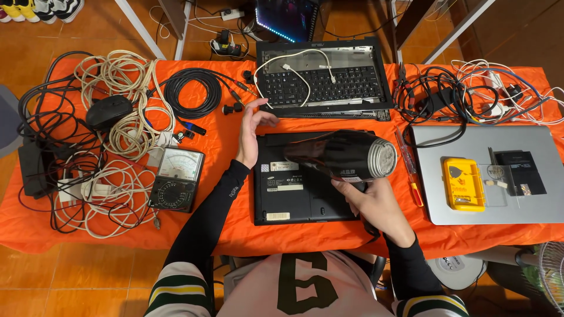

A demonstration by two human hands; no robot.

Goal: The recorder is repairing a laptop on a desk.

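Heating: a black hair dryer (346,156) is held low over the black laptop (305,185), its round nozzle end turned toward the person's right.
Right hand: the right hand (371,202) is closed around the dryer's handle from below, the grip clamped on it; the fingers are partly hidden behind the barrel.
Left hand: the left hand (251,132) is held open, fingers apart and nothing in it, at the laptop's upper left corner; whether it touches the case cannot be told.
Laptop: it lies closed and bottom up, labels showing, in the middle of the orange table (223,147), just in front of the person.
Doing it well: as a judgement, the dryer is best kept moving slowly along the case rather than parked on one spot, and the nozzle is best kept a little clear of the plastic.
Bracing: the laptop is better steadied by the open hand at the corner, away from the warm air.
Cord: the dryer's cord drops off the near table edge and is best kept free of the laptop.
Nearby: a keyboard frame (323,79) with a white cable lies just behind; a red screwdriver (409,170) lies beside the laptop on the right; a grey laptop (487,176) carries a yellow case (463,184); a meter (176,179) and coiled cables (117,117) are to the left.
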